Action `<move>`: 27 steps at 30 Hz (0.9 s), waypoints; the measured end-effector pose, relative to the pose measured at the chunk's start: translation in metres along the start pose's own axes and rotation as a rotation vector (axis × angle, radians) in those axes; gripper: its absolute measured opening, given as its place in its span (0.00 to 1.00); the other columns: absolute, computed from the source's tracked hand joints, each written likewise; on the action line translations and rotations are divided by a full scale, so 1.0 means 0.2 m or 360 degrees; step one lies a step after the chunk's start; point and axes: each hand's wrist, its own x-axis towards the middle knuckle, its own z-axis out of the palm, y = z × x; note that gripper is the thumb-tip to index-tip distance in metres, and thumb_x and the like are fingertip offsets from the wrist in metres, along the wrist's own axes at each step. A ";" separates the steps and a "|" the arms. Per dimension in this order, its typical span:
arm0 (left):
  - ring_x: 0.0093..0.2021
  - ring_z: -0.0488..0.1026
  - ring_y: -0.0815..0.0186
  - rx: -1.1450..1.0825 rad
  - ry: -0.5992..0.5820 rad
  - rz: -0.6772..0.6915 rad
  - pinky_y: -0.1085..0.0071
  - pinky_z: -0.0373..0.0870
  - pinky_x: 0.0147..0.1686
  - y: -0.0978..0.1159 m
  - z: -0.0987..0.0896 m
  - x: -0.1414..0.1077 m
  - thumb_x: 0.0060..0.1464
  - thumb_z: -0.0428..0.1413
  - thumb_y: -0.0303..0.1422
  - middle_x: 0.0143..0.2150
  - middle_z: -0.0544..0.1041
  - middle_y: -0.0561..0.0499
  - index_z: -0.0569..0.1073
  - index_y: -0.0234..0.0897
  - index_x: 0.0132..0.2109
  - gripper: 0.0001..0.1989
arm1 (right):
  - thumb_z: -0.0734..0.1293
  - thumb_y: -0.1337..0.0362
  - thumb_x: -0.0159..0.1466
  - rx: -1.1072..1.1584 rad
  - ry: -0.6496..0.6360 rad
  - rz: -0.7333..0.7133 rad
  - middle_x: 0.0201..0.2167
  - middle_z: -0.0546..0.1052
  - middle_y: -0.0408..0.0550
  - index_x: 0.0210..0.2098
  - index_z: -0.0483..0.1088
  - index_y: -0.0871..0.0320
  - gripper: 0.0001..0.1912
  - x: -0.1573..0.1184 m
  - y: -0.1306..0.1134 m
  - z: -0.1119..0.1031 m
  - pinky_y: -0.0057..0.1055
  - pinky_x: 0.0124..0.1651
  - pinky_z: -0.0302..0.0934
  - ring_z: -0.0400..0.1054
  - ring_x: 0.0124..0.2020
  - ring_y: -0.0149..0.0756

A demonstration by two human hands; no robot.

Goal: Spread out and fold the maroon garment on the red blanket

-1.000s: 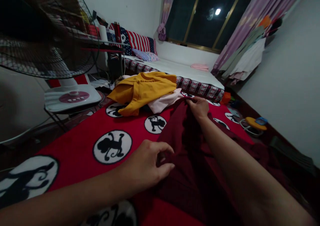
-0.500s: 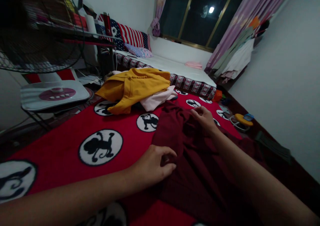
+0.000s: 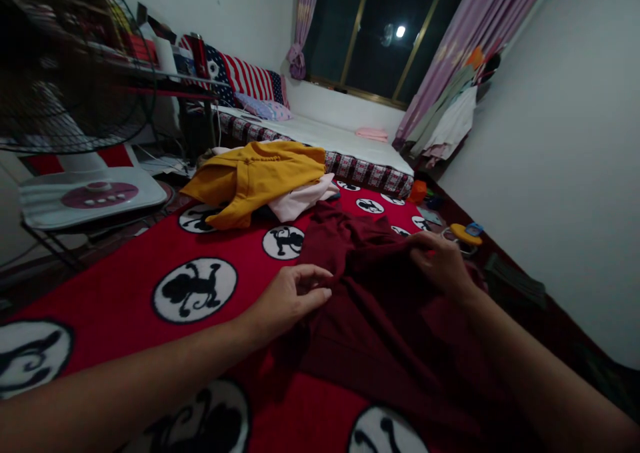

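A dark maroon garment [image 3: 370,319] lies rumpled on the red blanket [image 3: 115,286] with monkey circles. My right hand [image 3: 440,263] is closed on its upper right part, lifting a fold. At the garment's left side is my left hand [image 3: 295,296], thumb and forefinger apart at the cloth's edge, with no cloth visibly pinched. Beyond it, a mustard yellow garment [image 3: 265,173] lies on a pile with a pale pink one [image 3: 303,197].
A fan [image 3: 90,193] stands at the left by a cluttered shelf. Behind is a low bed [image 3: 320,129] under the window. On the right are hanging clothes [image 3: 453,129], a yellow stool [image 3: 465,234] and a wall.
My right hand has moved right and closed on the maroon cloth, raising a fold. My left hand has shifted slightly left and up. The view has turned slightly to the right.
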 end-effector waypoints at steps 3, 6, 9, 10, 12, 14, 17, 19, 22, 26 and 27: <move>0.29 0.69 0.69 0.0353 -0.0122 0.0053 0.76 0.62 0.28 -0.01 0.01 -0.01 0.46 0.58 0.33 0.32 0.75 0.51 0.76 0.31 0.42 0.15 | 0.60 0.67 0.55 0.0060 -0.0249 0.0094 0.32 0.77 0.47 0.30 0.74 0.56 0.10 -0.03 0.05 -0.15 0.31 0.41 0.62 0.70 0.36 0.38; 0.27 0.69 0.70 0.0650 -0.0411 0.0039 0.78 0.60 0.25 -0.04 0.02 -0.03 0.47 0.56 0.31 0.29 0.75 0.52 0.77 0.33 0.43 0.15 | 0.62 0.66 0.53 0.0082 -0.1121 0.0292 0.27 0.77 0.44 0.27 0.75 0.57 0.10 -0.08 0.12 -0.20 0.28 0.33 0.60 0.69 0.29 0.35; 0.25 0.69 0.70 0.0808 -0.0722 0.0012 0.78 0.58 0.22 -0.05 0.02 -0.04 0.48 0.57 0.32 0.27 0.75 0.53 0.76 0.34 0.42 0.13 | 0.63 0.59 0.58 -0.0026 -0.1408 0.0447 0.23 0.76 0.44 0.25 0.74 0.58 0.12 -0.07 0.17 -0.14 0.27 0.27 0.56 0.68 0.25 0.33; 0.24 0.69 0.70 0.0846 -0.0801 -0.0007 0.78 0.57 0.21 -0.04 0.02 -0.04 0.48 0.57 0.34 0.27 0.75 0.53 0.76 0.34 0.39 0.11 | 0.62 0.56 0.60 -0.0121 -0.1265 0.0476 0.24 0.76 0.44 0.26 0.74 0.58 0.15 -0.05 0.18 -0.10 0.27 0.27 0.56 0.68 0.26 0.34; 0.23 0.70 0.70 0.0888 -0.0936 -0.0054 0.78 0.57 0.19 -0.02 0.02 -0.03 0.51 0.56 0.38 0.25 0.75 0.52 0.75 0.34 0.35 0.11 | 0.61 0.55 0.61 -0.0360 -0.0828 0.0528 0.32 0.78 0.47 0.32 0.75 0.57 0.15 -0.01 0.21 -0.01 0.27 0.31 0.58 0.71 0.32 0.36; 0.23 0.71 0.69 0.0918 -0.1030 -0.0074 0.78 0.59 0.19 0.00 0.03 -0.01 0.56 0.52 0.40 0.25 0.76 0.51 0.74 0.34 0.33 0.13 | 0.63 0.56 0.61 -0.0543 -0.0513 0.0562 0.42 0.77 0.50 0.40 0.75 0.56 0.14 0.04 0.22 0.10 0.28 0.37 0.60 0.71 0.41 0.39; 0.27 0.74 0.67 0.1189 -0.0813 0.0147 0.76 0.65 0.26 0.00 0.06 0.05 0.59 0.49 0.37 0.28 0.76 0.50 0.75 0.35 0.32 0.14 | 0.66 0.57 0.59 -0.0612 -0.0607 0.0614 0.43 0.77 0.53 0.42 0.74 0.57 0.14 0.08 0.24 0.21 0.29 0.38 0.60 0.70 0.43 0.41; 0.34 0.75 0.65 0.1428 -0.0429 0.0406 0.73 0.68 0.34 -0.02 0.08 0.12 0.60 0.49 0.34 0.33 0.77 0.49 0.76 0.37 0.36 0.12 | 0.65 0.58 0.59 -0.0625 -0.0713 0.0680 0.39 0.78 0.51 0.37 0.75 0.56 0.11 0.09 0.25 0.23 0.28 0.35 0.58 0.71 0.41 0.40; 0.49 0.72 0.61 0.1645 0.0106 0.0692 0.66 0.67 0.50 -0.09 0.10 0.26 0.60 0.47 0.29 0.50 0.74 0.45 0.71 0.37 0.53 0.16 | 0.62 0.56 0.60 -0.0753 -0.0478 0.0849 0.37 0.79 0.49 0.33 0.75 0.54 0.12 0.10 0.28 0.19 0.29 0.31 0.56 0.72 0.39 0.40; 0.67 0.53 0.51 0.1892 0.0327 0.0604 0.55 0.53 0.63 -0.22 0.11 0.39 0.58 0.52 0.36 0.66 0.57 0.34 0.57 0.26 0.64 0.30 | 0.65 0.59 0.56 -0.1112 -0.0458 0.0809 0.35 0.78 0.55 0.30 0.75 0.57 0.09 0.13 0.32 0.14 0.34 0.35 0.58 0.72 0.38 0.46; 0.68 0.50 0.49 0.1937 0.0291 0.0548 0.54 0.52 0.64 -0.26 0.12 0.41 0.59 0.51 0.38 0.67 0.56 0.32 0.58 0.24 0.64 0.31 | 0.66 0.61 0.55 -0.1174 -0.0455 0.0726 0.36 0.77 0.58 0.30 0.76 0.58 0.08 0.15 0.32 0.14 0.36 0.36 0.59 0.72 0.38 0.48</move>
